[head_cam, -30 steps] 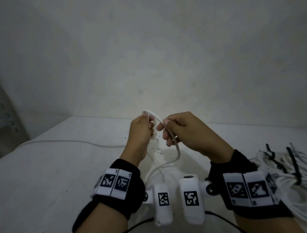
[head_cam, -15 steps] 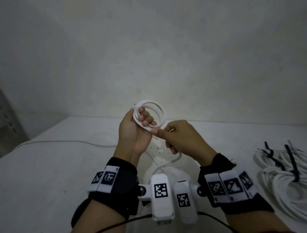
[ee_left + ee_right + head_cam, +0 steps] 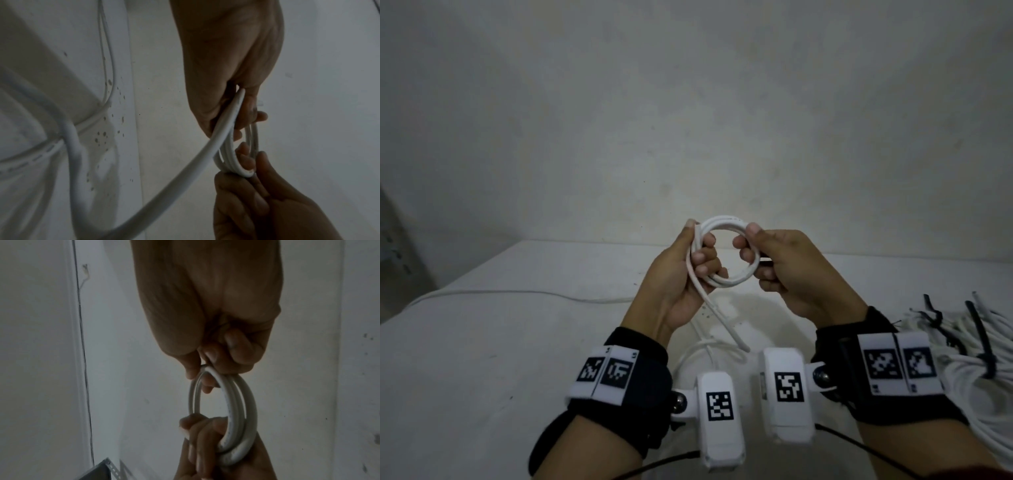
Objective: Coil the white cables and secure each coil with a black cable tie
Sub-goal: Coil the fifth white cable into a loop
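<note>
I hold a small coil of white cable [image 3: 723,222] upright above the white table [image 3: 482,342]. My left hand [image 3: 697,243] grips the coil's left side, thumb outside and fingers through the ring. My right hand [image 3: 750,241] pinches the right side. A short dark sliver [image 3: 767,262] shows between the right fingers; I cannot tell what it is. The cable's loose tail [image 3: 726,322] hangs from the left hand toward the table. In the left wrist view the coil [image 3: 228,155] sits between both hands, and the tail [image 3: 164,186] runs off to the lower left. The right wrist view shows the ring [image 3: 240,402] edge-on.
Several finished white coils [image 3: 979,370], bound with black ties [image 3: 977,329], are piled at the table's right edge. Another white cable [image 3: 517,292] lies across the table's left side. A plain wall stands close behind, and a metal rack [image 3: 393,253] is at far left.
The cable has gone from a single small loop to a round coil of a few turns. My right hand has moved up to grip the coil's right side.
</note>
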